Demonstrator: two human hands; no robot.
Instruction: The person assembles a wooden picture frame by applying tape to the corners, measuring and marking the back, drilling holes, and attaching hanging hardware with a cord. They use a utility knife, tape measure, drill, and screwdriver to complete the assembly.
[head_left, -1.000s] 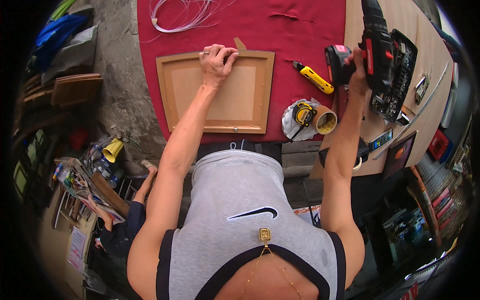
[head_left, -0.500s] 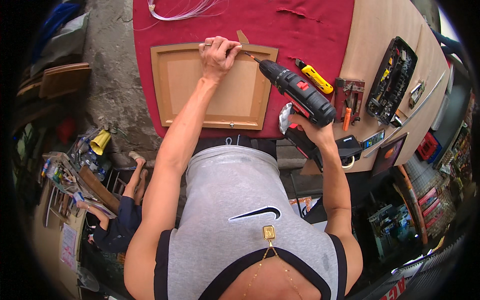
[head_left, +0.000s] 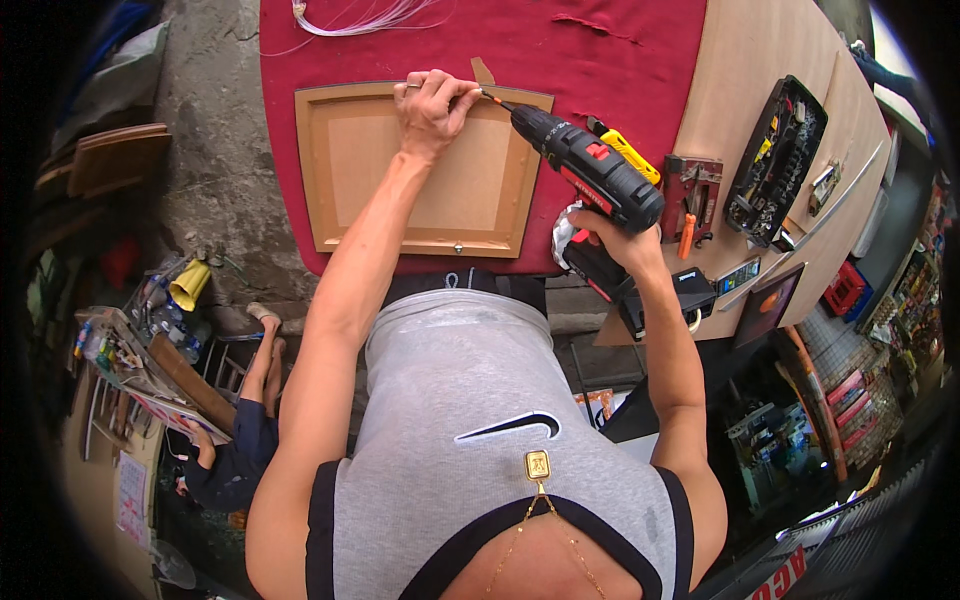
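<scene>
A wooden picture frame [head_left: 312,185] lies back side up on the red cloth [head_left: 600,70], with a brown backing board [head_left: 420,185] inside. My left hand [head_left: 432,115] is at the frame's far edge, thumb and fingers pinched together; whatever they hold is too small to name. In my right hand [head_left: 628,245] is a black and red cordless drill [head_left: 588,170], gripped by its handle and pointing left. Its thin bit [head_left: 497,99] reaches my left fingertips at the far rail. A small brown tab [head_left: 482,70] sticks out past that edge.
Right of the drill lie a yellow utility knife [head_left: 636,158], a red staple gun [head_left: 692,182], an orange-handled tool [head_left: 687,236] and a black tray of small hardware [head_left: 770,165]. White strands [head_left: 370,24] lie at the far left. Another person [head_left: 235,455] sits at lower left.
The drill has moved left and slightly away from me, bringing its bit to my left fingertips. My left hand keeps its pinch at the frame's far edge.
</scene>
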